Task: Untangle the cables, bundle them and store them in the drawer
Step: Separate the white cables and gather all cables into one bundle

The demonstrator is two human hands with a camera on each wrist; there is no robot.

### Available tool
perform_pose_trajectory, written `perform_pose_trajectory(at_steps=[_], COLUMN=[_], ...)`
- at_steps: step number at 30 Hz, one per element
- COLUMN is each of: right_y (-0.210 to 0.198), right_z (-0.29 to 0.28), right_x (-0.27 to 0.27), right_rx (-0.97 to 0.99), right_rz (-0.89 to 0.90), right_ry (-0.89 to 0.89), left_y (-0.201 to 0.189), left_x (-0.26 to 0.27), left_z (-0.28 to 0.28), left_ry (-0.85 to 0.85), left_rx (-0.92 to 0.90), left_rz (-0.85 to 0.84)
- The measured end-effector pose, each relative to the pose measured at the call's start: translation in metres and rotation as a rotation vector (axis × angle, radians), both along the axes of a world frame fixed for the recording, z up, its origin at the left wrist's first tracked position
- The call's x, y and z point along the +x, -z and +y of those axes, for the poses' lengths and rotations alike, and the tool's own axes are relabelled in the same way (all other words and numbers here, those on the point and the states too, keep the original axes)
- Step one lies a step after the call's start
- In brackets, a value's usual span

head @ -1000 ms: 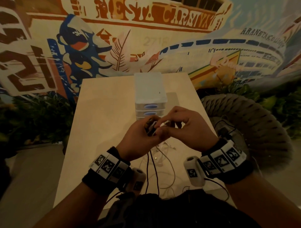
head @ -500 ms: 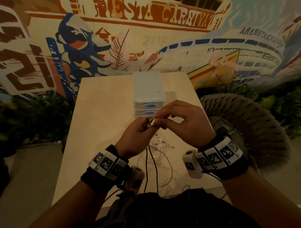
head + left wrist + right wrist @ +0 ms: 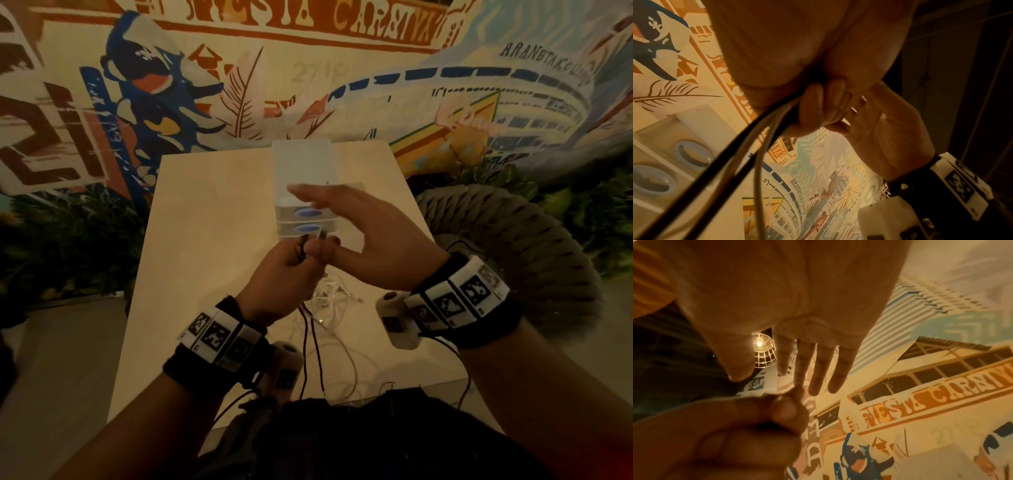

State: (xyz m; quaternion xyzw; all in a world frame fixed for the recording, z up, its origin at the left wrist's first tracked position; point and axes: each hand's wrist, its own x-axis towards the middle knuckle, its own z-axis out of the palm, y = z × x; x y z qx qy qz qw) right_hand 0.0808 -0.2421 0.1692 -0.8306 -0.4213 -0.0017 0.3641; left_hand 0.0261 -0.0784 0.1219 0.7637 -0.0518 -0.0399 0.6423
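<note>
The pale table (image 3: 205, 240) in front of me carries a translucent drawer unit (image 3: 303, 171) with blue oval handles, standing at the far middle. My right hand (image 3: 370, 240) hovers before it, fingers straight and spread, holding nothing. My left hand (image 3: 284, 277) is curled tight around the black cable (image 3: 317, 349), which hangs toward me. A white cable tangle (image 3: 330, 294) lies on the table beneath my hands.
</note>
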Motion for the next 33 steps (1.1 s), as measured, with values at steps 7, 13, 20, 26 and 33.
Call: perform_pose_trajectory(at_steps=[7, 13, 20, 26, 33], right_y=[0.029, 0.070, 0.098, 0.102, 0.106], right_z=[0.016, 0.034, 0.023, 0.019, 0.031], right_x=[-0.009, -0.029, -0.045, -0.049, -0.058], right_rx=[0.240, 0.194, 0.151, 0.255, 0.186], right_rz=[0.300, 0.780, 0.822, 0.708, 0.535], right_ry=[0.035, -0.106, 0.071, 0.125, 0.103], left_y=[0.003, -0.015, -0.008, 0.011, 0.025], left_x=[0.001, 0.002, 0.008, 0.002, 0.006], left_z=[0.003, 0.001, 0.038, 0.040, 0.022], left_ry=[-0.085, -0.173, -0.219, -0.119, -0.212], left_rx=[-0.066, -0.335, -0.442, -0.459, -0.736], left_rz=[0.036, -0.025, -0.118, 0.014, 0.265])
